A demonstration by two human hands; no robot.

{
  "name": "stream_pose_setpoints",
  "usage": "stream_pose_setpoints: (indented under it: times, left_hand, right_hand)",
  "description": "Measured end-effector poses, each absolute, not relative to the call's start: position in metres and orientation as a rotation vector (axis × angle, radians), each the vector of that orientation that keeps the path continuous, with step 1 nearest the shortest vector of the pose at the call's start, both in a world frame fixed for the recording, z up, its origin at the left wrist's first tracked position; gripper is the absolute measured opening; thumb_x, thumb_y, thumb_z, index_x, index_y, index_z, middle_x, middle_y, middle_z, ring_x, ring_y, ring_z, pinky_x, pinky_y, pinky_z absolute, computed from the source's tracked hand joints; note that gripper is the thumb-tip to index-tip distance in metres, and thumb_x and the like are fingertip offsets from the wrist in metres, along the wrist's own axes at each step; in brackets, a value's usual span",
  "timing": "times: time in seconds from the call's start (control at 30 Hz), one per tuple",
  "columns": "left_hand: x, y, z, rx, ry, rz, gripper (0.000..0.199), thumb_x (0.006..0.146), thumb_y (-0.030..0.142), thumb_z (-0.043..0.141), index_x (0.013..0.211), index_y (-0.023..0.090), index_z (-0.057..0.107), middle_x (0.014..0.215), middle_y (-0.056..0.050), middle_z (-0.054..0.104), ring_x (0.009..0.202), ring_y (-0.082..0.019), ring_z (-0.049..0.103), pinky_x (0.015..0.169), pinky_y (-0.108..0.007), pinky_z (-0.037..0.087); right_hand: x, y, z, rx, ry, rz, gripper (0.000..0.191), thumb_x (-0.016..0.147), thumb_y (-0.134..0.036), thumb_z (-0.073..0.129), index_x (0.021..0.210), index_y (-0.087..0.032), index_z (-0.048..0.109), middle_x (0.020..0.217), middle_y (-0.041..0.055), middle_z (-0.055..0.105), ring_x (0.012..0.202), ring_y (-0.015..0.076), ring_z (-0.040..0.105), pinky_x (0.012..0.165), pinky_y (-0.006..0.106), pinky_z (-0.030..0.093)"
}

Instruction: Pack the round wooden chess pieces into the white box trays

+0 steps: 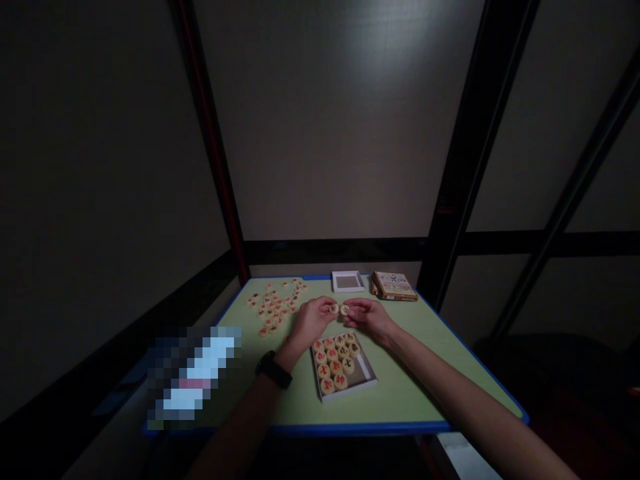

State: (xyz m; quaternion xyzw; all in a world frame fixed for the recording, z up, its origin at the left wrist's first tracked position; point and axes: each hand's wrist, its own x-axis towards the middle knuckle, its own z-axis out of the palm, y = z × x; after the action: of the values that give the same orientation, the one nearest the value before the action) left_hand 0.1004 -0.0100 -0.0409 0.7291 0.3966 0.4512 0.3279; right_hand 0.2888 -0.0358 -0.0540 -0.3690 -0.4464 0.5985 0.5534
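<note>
My left hand (pixel 316 318) pinches a round Chinese chess piece (pixel 333 309) with a dark character on its face. Close beside it, another Chinese chess piece (pixel 345 310) is held between the fingertips of my right hand (pixel 370 318). Both hands are over the middle of the table, above the far side of a shallow white box tray (pixel 371 379). Rows of red and black pieces (pixel 336 366) lie face up in this tray, with bare tray floor at its near right. Loose pieces (pixel 274 308) are scattered to the left of my left hand.
The green table (pixel 410 347) has a blue edge. At its far side lie a white box part (pixel 348 289) and, right of that, printed cardboard boxes (pixel 395 285). A blurred-out bright object (pixel 203 373) is at the left edge. Dark panelled walls stand behind and to the left.
</note>
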Motion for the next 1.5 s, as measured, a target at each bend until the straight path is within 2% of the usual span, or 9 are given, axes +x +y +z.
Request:
stream_pose_setpoints:
  times: [0.23, 0.47, 0.63, 0.73, 0.93, 1.13, 1.3, 1.5]
  left_hand:
    - [0.091, -0.014, -0.032, 2.216, 1.148, 1.170, 0.023, 0.072, 0.004, 0.068, 0.088, 0.019, 0.075, 0.088, -0.002, 0.071, 0.071, -0.012, 0.063, 0.070, -0.024, 0.053]
    - [0.088, -0.014, -0.035, 2.191, 1.107, 1.133, 0.028, 0.073, 0.005, 0.066, 0.094, 0.021, 0.075, 0.090, -0.002, 0.072, 0.075, -0.013, 0.066, 0.072, -0.024, 0.053]
    - [0.089, -0.012, -0.040, 2.080, 1.116, 1.077, 0.025, 0.074, 0.010, 0.067, 0.097, 0.020, 0.072, 0.085, -0.001, 0.073, 0.075, -0.014, 0.069, 0.071, -0.023, 0.055]
    - [0.088, -0.010, -0.043, 2.064, 1.090, 1.063, 0.024, 0.075, 0.013, 0.067, 0.099, 0.020, 0.071, 0.080, 0.000, 0.073, 0.075, -0.016, 0.070, 0.070, -0.024, 0.055]
    - [0.086, -0.005, -0.050, 2.091, 1.026, 1.054, 0.022, 0.076, 0.013, 0.066, 0.096, 0.020, 0.071, 0.085, -0.002, 0.075, 0.076, -0.015, 0.071, 0.072, -0.024, 0.056]
    - [0.090, -0.008, -0.047, 2.013, 0.990, 1.077, 0.023, 0.074, 0.011, 0.067, 0.097, 0.018, 0.070, 0.088, -0.003, 0.075, 0.078, -0.015, 0.072, 0.071, -0.024, 0.057]
    - [0.092, -0.018, -0.036, 1.964, 1.032, 1.048, 0.022, 0.072, 0.015, 0.073, 0.094, 0.018, 0.072, 0.081, -0.002, 0.075, 0.073, -0.016, 0.072, 0.066, -0.023, 0.056]
    - [0.092, -0.020, -0.034, 1.991, 1.068, 1.049, 0.021, 0.070, 0.019, 0.076, 0.091, 0.019, 0.076, 0.077, -0.001, 0.075, 0.072, -0.016, 0.071, 0.064, -0.022, 0.055]
  right_hand:
    - [0.288, -0.038, -0.051, -0.873, -1.067, 1.419, 0.024, 0.070, -0.015, 0.084, 0.091, -0.014, 0.072, 0.084, 0.0077, 0.074, 0.078, 0.0205, 0.073, 0.076, 0.037, 0.062]
    - [0.287, -0.038, -0.052, -0.917, -1.150, 1.363, 0.036, 0.064, -0.029, 0.089, 0.092, -0.014, 0.073, 0.077, 0.0050, 0.071, 0.071, 0.0171, 0.068, 0.064, 0.030, 0.057]
    - [0.285, -0.039, -0.051, -0.874, -1.147, 1.306, 0.045, 0.058, -0.032, 0.091, 0.092, -0.018, 0.065, 0.074, 0.0010, 0.069, 0.070, 0.0196, 0.070, 0.063, 0.033, 0.057]
    - [0.283, -0.039, -0.051, -0.863, -1.166, 1.263, 0.047, 0.055, -0.036, 0.092, 0.086, -0.018, 0.061, 0.072, 0.0007, 0.068, 0.068, 0.0200, 0.070, 0.061, 0.033, 0.056]
    - [0.283, -0.039, -0.049, -0.933, -1.317, 1.173, 0.050, 0.058, -0.053, 0.087, 0.082, -0.015, 0.067, 0.068, 0.0021, 0.068, 0.061, 0.0153, 0.062, 0.055, 0.027, 0.048]
    - [0.279, -0.042, -0.044, -0.931, -1.239, 1.245, 0.056, 0.051, -0.058, 0.088, 0.079, -0.014, 0.069, 0.070, 0.0035, 0.068, 0.062, 0.0163, 0.063, 0.056, 0.027, 0.046]
    - [0.277, -0.047, -0.037, -1.010, -1.306, 1.257, 0.054, 0.053, -0.059, 0.086, 0.074, -0.013, 0.068, 0.058, -0.0005, 0.063, 0.051, 0.0096, 0.050, 0.050, 0.023, 0.036]
    - [0.275, -0.049, -0.038, -1.053, -1.375, 1.276, 0.057, 0.053, -0.063, 0.084, 0.075, -0.012, 0.069, 0.052, -0.0042, 0.055, 0.048, 0.0074, 0.042, 0.049, 0.022, 0.028]
